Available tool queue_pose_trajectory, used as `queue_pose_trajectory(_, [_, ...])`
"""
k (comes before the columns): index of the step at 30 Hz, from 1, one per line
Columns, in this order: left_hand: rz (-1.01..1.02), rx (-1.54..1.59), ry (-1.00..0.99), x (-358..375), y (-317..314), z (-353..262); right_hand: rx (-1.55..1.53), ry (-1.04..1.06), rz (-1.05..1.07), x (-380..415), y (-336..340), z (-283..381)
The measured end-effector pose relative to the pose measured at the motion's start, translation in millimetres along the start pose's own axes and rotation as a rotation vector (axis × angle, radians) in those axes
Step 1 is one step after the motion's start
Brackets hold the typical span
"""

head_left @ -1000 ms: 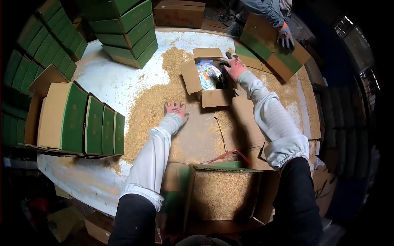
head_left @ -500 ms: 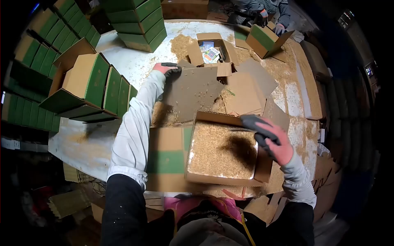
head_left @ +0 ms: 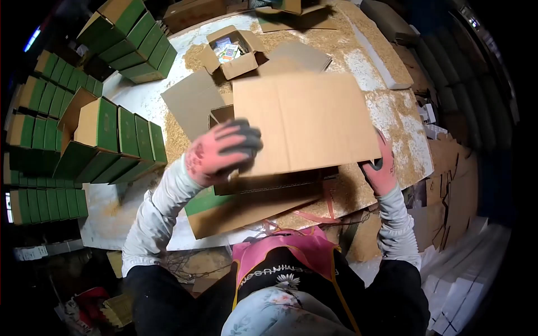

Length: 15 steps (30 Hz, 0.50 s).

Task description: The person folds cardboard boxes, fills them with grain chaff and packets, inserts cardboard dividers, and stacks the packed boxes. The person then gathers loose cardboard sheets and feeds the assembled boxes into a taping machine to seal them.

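Note:
A plain brown cardboard sheet (head_left: 307, 120) is held up in front of me, slightly tilted and a little blurred. My left hand (head_left: 224, 151), in a pink and dark grey glove, is closed at its lower left edge, fingers over the top face. At the right edge, my right hand (head_left: 382, 171) grips the sheet, its fingers partly hidden behind it. Below the sheet sits a cardboard box (head_left: 280, 183); most of it, and its contents, are covered from view. A green and brown flattened carton (head_left: 224, 215) lies under that box.
Green and brown boxes (head_left: 106, 131) stand stacked at the left. A small open box (head_left: 238, 66) with printed packets is at the back. Grey-brown cardboard sheets (head_left: 193, 101) and loose husk-like bits (head_left: 314, 36) lie on the white table (head_left: 386, 106). Red strips (head_left: 328, 210) are near the front edge.
My left hand has come back from the grey sheet, and both hands now hold a brown sheet over the box of husk-like filling. The view has shifted; the co-worker's hands are out of sight.

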State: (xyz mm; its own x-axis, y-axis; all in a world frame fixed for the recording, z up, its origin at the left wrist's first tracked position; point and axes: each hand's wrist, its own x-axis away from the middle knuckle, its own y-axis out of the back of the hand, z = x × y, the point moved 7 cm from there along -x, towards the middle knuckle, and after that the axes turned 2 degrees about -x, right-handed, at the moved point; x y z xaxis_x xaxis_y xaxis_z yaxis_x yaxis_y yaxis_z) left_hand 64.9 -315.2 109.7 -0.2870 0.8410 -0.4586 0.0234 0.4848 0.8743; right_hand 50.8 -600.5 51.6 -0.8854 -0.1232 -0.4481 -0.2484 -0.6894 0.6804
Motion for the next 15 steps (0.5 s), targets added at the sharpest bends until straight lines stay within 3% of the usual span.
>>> queue_pose_trajectory(1, [0.243, 0.066, 0.056, 14, -38, 6, -0.045, -0.003, 0.106, -12, 3, 13])
queue_pose_trajectory(4, [0.848, -0.134, 0.106, 54, -92, 16, -0.148, -0.109, 0.109, -4, 9, 0])
queue_pose_trajectory(6, [0.995, -0.173, 0.182, 56, -106, 16, -0.159, -0.111, 0.090, -4, 8, -6])
queue_pose_trajectory(8, [0.734, -0.087, 0.123, 47, -111, 9, -0.284, -0.118, 0.156, -16, -4, 2])
queue_pose_trajectory(10, [0.784, -0.105, 0.151, 40, -104, 12, -0.305, -0.089, 0.194, -26, -15, 7])
queue_pose_trajectory(12, [0.801, 0.521, 0.624, 21, -66, 16, -0.755, -0.345, 0.230, -28, -32, -19])
queue_pose_trajectory(14, [-0.067, 0.776, 0.921, 58, -14, 56, -1.084, -0.681, 0.225, -20, -54, -51])
queue_pose_trajectory(15, [-0.374, 0.769, 1.075, 90, -10, 70, -1.163, -0.815, 0.277, -6, -76, -72])
